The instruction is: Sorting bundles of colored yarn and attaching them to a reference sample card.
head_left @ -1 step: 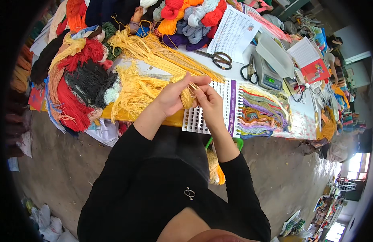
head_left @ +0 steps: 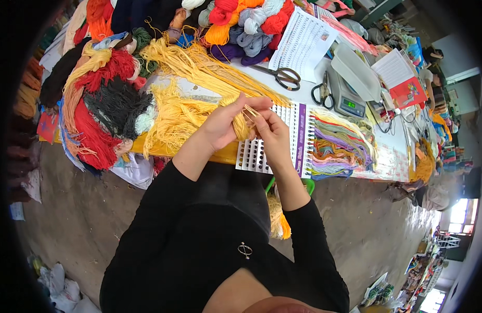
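My left hand [head_left: 223, 122] is closed around a bundle of yellow embroidery thread [head_left: 240, 125], which loops over its fingers. My right hand [head_left: 272, 134] meets it, thumb and fingers pinching a few strands drawn from that bundle. Both hands hover over the table's near edge, above a white card with rows of holes [head_left: 258, 158]. Left of them lies a loose heap of cut yellow thread [head_left: 173, 117]. A longer yellow skein [head_left: 199, 70] stretches behind. Right of the card, many-coloured threads [head_left: 337, 143] hang from a purple-striped holed strip [head_left: 302, 130].
Black scissors [head_left: 284, 77] and a second pair [head_left: 323, 94] lie behind my hands. A digital scale [head_left: 348, 99] carries a clear plastic tray [head_left: 354, 70]. Printed sheets [head_left: 303, 41] lie at the back. Red and black thread bundles [head_left: 116, 107] pile up at the left.
The pinched strands between my hands have shifted very slightly. Everything else looks the same.
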Demonstrator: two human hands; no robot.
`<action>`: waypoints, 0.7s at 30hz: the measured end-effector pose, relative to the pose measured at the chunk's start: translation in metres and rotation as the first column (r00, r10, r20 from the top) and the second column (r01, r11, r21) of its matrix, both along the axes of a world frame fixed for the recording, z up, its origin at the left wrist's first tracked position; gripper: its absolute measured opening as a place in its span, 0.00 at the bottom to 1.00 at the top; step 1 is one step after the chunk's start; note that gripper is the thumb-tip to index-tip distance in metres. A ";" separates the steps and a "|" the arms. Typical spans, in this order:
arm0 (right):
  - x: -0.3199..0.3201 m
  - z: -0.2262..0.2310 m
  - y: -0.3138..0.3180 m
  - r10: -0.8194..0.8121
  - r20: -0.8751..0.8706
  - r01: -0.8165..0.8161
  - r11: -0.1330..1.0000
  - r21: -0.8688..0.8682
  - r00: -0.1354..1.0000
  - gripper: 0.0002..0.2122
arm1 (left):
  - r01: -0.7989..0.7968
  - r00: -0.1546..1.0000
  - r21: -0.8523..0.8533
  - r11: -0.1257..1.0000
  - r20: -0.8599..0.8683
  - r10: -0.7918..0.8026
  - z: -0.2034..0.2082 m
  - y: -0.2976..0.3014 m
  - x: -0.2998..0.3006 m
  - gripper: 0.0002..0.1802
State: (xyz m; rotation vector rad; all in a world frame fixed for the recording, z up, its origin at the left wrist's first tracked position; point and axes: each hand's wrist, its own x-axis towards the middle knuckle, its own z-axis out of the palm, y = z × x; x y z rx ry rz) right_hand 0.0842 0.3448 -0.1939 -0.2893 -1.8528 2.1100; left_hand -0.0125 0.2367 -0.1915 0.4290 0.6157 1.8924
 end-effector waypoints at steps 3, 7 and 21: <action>0.009 0.003 0.002 -0.003 0.038 0.005 0.998 -0.056 0.999 0.07 | -0.034 0.999 -0.023 0.999 0.029 0.034 0.007 -0.001 0.001 0.29; 0.015 0.007 0.002 0.016 0.038 -0.013 0.997 -0.082 0.999 0.08 | -0.109 0.994 -0.091 0.990 -0.032 0.107 0.009 -0.010 0.000 0.29; 0.019 0.009 -0.001 -0.051 0.017 0.051 0.998 -0.024 0.999 0.11 | -0.311 0.945 -0.260 0.914 -0.190 0.267 0.021 -0.017 0.000 0.26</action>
